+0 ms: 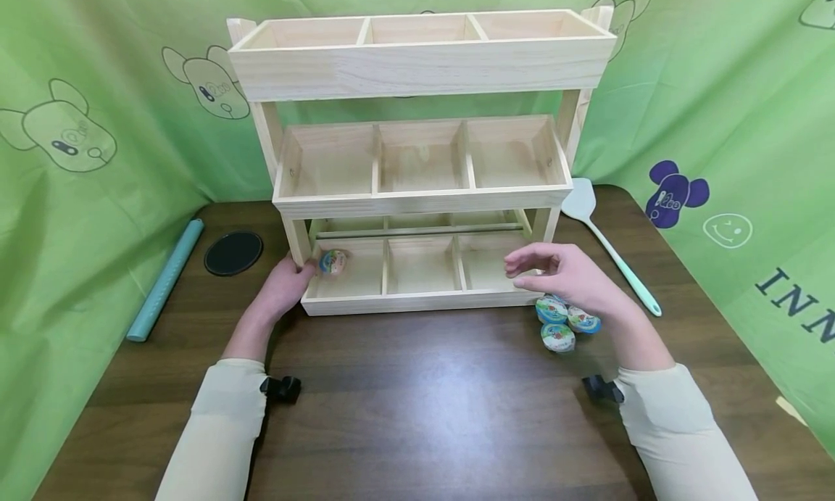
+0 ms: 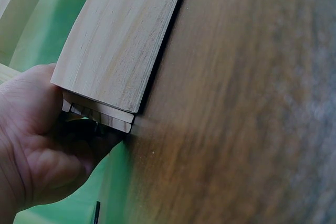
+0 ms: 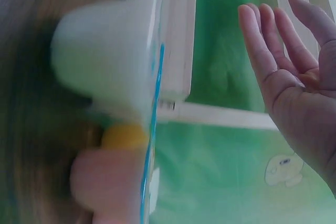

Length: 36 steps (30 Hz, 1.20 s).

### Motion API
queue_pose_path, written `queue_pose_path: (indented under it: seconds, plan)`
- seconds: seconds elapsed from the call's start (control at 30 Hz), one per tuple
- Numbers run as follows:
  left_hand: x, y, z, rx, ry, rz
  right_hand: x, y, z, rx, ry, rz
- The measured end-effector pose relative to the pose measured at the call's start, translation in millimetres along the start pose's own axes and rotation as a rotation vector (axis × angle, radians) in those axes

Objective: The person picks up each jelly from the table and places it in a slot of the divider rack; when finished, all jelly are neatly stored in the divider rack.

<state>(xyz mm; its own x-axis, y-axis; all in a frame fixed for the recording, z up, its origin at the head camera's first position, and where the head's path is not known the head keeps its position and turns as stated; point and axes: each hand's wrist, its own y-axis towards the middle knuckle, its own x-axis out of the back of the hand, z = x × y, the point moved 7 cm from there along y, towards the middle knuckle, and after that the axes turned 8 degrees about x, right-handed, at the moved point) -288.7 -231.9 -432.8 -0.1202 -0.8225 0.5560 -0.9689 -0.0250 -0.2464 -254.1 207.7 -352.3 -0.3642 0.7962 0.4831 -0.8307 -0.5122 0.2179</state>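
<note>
A three-tier wooden rack (image 1: 424,200) with divided bins stands on the table. At the lower left of it, my left hand (image 1: 285,287) grips the end of the bottom bin; in the left wrist view its fingers are partly hidden behind the wood (image 2: 115,40). One small jelly cup (image 1: 333,262) sits in the bottom bin's left compartment. My right hand (image 1: 554,269) hovers by the bottom bin's right end, fingers loosely bent, with nothing in it. Below that hand, three jelly cups (image 1: 558,337) with printed lids cluster on the table; the right wrist view shows a pale green cup (image 3: 100,56), blurred.
A pale blue spatula (image 1: 613,247) lies right of the rack. To the left are a black round disc (image 1: 233,253) and a blue rod (image 1: 166,280). Green printed cloth (image 1: 737,109) hangs around the back and sides of the brown table (image 1: 424,414).
</note>
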Motion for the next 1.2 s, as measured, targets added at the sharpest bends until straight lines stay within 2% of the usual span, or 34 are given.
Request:
queue_pose_path:
  seconds: [0.17, 0.4, 0.7, 0.83, 0.97, 1.07, 1.2]
  plan:
    - [-0.7, 0.9, 1.4, 0.011, 0.0, 0.008, 12, -13, -7, -0.02, -0.001, -0.031]
    - [-1.5, 3.2, 0.5, -0.017, 0.008, -0.006, 35, -37, -21, -0.044, -0.069, -0.095]
    - [-0.2, 3.6, 1.0, -0.017, 0.017, -0.017, 70, -68, -41, -0.141, -0.159, -0.205]
    - [-0.1, 2.5, 0.5, -0.02, 0.02, -0.017, 80, -79, -53, -0.183, -0.118, -0.225]
    - [-0.6, 2.3, 0.1, -0.02, 0.013, -0.011, 84, -86, -61, -0.139, -0.04, -0.21]
    - [-0.3, 2.5, -0.8, -0.023, 0.006, -0.009, 88, -90, -66, -0.115, -0.024, -0.212]
    - [0.5, 2.4, -1.9, -0.028, 0.003, -0.01, 94, -94, -72, -0.132, -0.015, -0.234]
